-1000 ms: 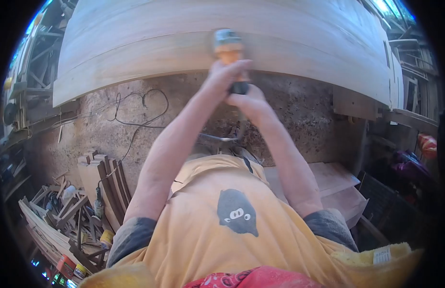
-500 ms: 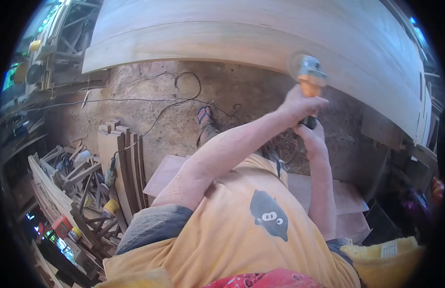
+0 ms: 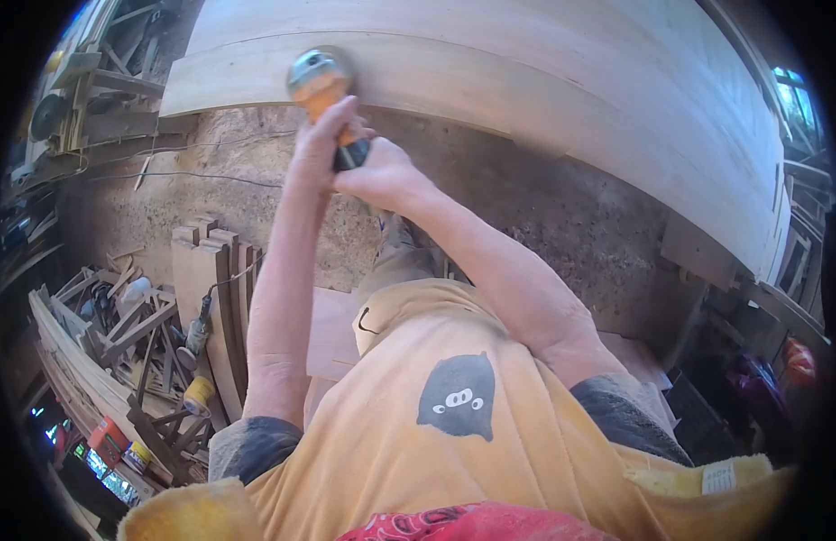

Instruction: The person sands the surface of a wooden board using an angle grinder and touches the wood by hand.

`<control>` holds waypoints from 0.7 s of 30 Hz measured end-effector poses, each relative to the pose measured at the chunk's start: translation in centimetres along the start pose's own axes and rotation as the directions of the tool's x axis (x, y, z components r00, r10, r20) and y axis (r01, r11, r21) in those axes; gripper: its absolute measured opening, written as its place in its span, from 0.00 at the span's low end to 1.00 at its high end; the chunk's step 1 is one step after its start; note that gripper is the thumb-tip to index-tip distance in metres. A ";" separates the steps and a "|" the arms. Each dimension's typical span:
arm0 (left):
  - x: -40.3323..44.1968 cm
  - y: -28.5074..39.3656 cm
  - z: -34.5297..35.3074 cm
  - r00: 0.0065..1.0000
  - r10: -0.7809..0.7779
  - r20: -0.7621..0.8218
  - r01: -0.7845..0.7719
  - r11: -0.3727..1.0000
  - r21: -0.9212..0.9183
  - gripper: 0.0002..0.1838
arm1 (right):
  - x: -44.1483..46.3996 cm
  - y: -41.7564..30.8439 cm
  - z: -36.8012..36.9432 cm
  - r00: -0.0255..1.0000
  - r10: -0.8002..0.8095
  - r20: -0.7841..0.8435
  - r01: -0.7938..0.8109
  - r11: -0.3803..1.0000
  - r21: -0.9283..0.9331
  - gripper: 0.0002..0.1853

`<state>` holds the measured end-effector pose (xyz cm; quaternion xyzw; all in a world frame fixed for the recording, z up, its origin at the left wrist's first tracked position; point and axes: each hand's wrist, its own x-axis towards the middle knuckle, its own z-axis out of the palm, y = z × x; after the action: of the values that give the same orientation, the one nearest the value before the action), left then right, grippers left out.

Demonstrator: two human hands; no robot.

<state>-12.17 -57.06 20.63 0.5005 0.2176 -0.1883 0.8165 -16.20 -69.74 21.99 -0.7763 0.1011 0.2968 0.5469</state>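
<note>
An orange angle grinder with a silver head and black rear end rests at the left part of a pale wooden panel, near its front edge. Its disc looks blurred against the wood. My left hand is wrapped around the orange body. Behind it, my right hand closes on the black rear end of the grinder. Both arms stretch forward and to the left. The hands partly hide the grinder's handle.
Upright wooden boards stand at the left, with another corded power tool hanging against them. Scrap wood piles beyond. A black cord crosses the dirt floor. A yellow roll lies by the boards.
The grinder and both hands have swept from the right to the left part of the panel, along its front edge. Both hands have kept their hold on it.
</note>
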 end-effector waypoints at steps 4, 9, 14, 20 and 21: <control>0.5 1.0 -2.1 0.999 -0.026 -0.041 0.026 1.000 0.005 0.22 | 0.0 -2.5 0.5 0.993 0.084 0.085 -0.080 0.996 -0.046 0.31; -2.8 -2.9 1.7 0.996 -0.036 0.080 0.035 0.999 0.016 0.20 | -3.5 3.8 -0.5 0.999 0.017 -0.033 -0.016 0.999 0.040 0.27; -5.1 -8.7 10.2 0.937 -0.101 0.334 0.064 0.991 0.120 0.24 | -12.4 6.9 -5.8 0.956 0.195 -0.218 -0.090 0.905 0.415 0.23; -4.2 -7.9 9.8 0.897 -0.181 0.403 0.168 0.983 0.067 0.24 | -12.4 6.0 -5.3 0.916 0.337 -0.216 -0.206 0.860 0.466 0.22; -3.7 -7.1 8.4 0.911 -0.155 0.381 0.145 0.988 0.053 0.24 | -11.0 5.2 -4.1 0.937 0.279 -0.209 -0.165 0.884 0.438 0.22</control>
<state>-17.56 -67.33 20.79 0.4453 0.0888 -0.3474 0.8205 -26.07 -77.34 25.06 -0.6584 0.3233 0.2228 0.6421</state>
